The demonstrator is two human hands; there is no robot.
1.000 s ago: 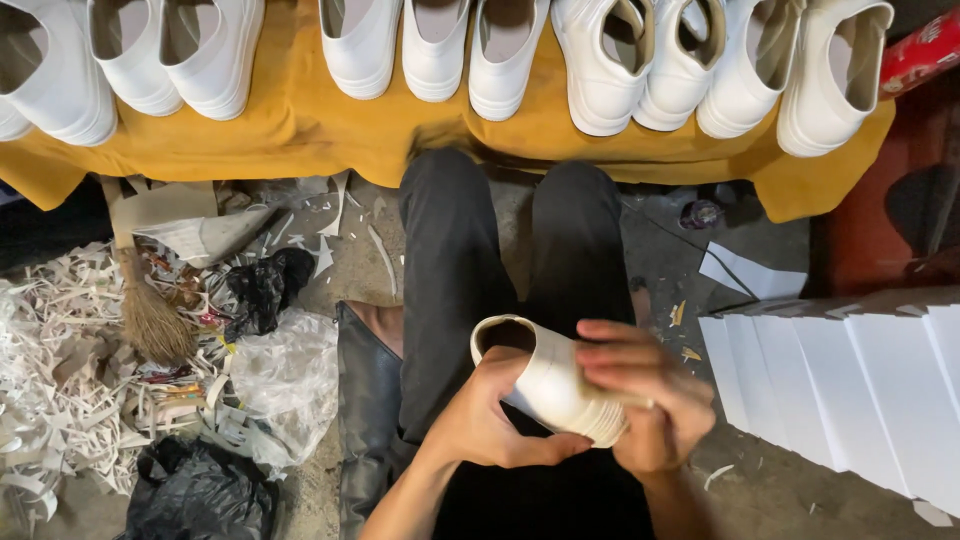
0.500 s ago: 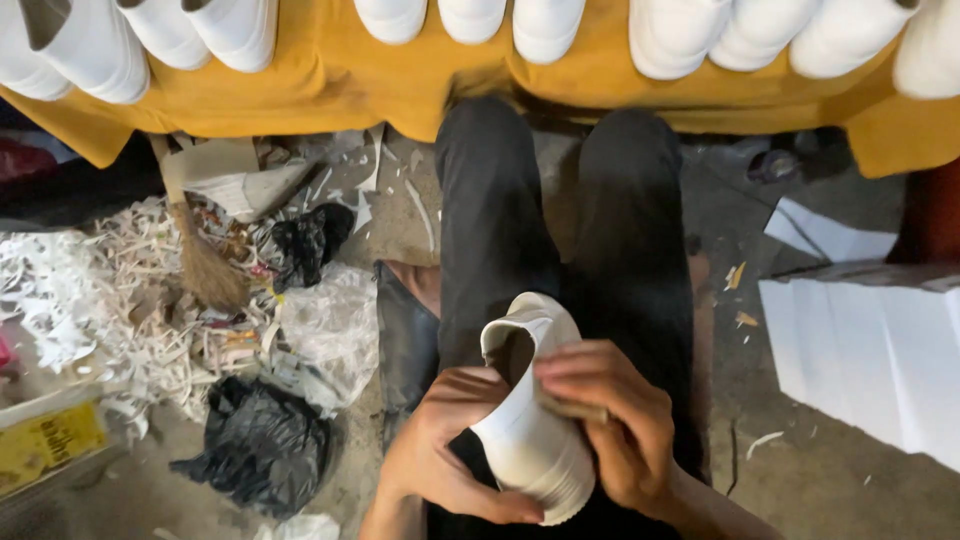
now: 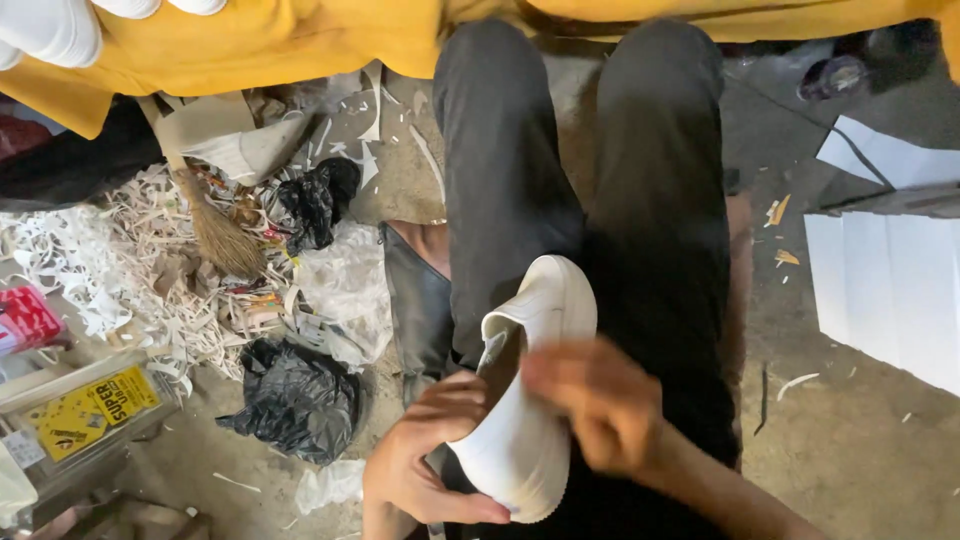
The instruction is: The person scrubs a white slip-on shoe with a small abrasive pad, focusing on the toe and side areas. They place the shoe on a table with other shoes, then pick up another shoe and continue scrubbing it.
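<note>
White leather, that is what we have on our lap at about 6 o'clock: a white shoe (image 3: 530,400) with its heel opening up, our left hand (image 3: 425,465) clasped under and around its lower side, our right hand (image 3: 600,410) laid blurred across its flank, its grip unclear. We judge it best to keep the left hand firm so the shoe cannot twist. At 8 o'clock a black bag (image 3: 295,400) lies crumpled, contents hidden.

white shoe (image 3: 530,400) held over the lap, heel end up.
</note>
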